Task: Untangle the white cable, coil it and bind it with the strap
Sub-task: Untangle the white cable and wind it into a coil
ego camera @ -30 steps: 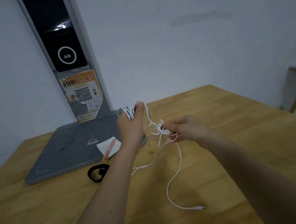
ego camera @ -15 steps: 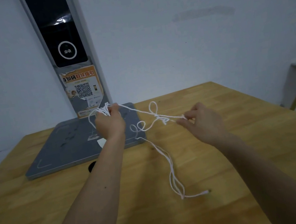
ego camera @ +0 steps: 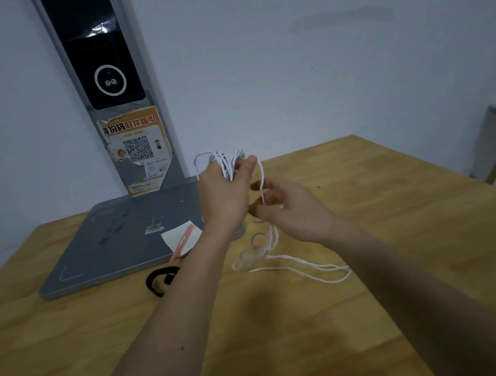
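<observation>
On the wooden surface point(ego camera: 412, 260), slack lengths of the white cable point(ego camera: 300, 268) trail (blurred near the knot). A black strap point(ego camera: 160, 279) lies left. The right hand point(ego camera: 288, 210) pinches a rising strand; beyond, the left hand point(ego camera: 225, 194) clenches a bunch of loops, before the grey base point(ego camera: 105, 251).

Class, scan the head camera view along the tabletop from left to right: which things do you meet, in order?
Grey base plate → black strap → white card with the orange pen → left hand holding the coiled white cable → right hand
</observation>
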